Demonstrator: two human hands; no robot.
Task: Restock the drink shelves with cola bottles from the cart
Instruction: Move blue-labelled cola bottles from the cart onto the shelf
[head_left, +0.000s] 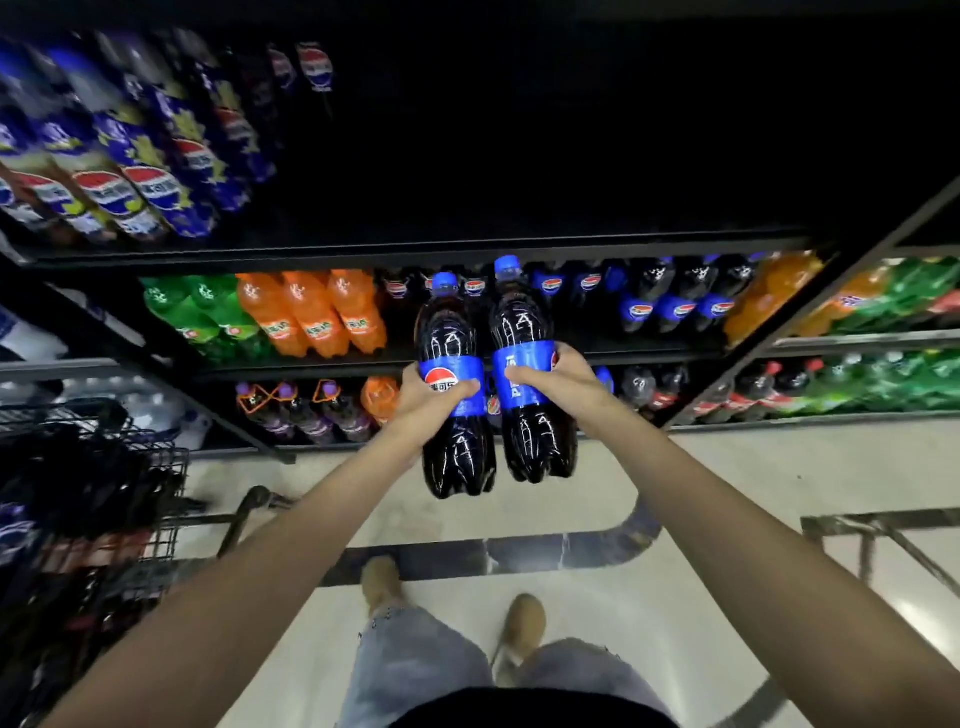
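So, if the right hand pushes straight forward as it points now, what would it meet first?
Probably the row of cola bottles on the middle shelf, right behind the bottle that the right hand holds. Depth is unclear, so the gap cannot be judged.

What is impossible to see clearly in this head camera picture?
- Head view, top shelf: its inside is black shadow; stock there unseen.
- Head view, cart: contents dark, blurred, cut off by the left edge.
- Head view, right bottle: label print turned away and partly covered by the right hand.
- Head view, upper-left bottles: motion blur hides label text.
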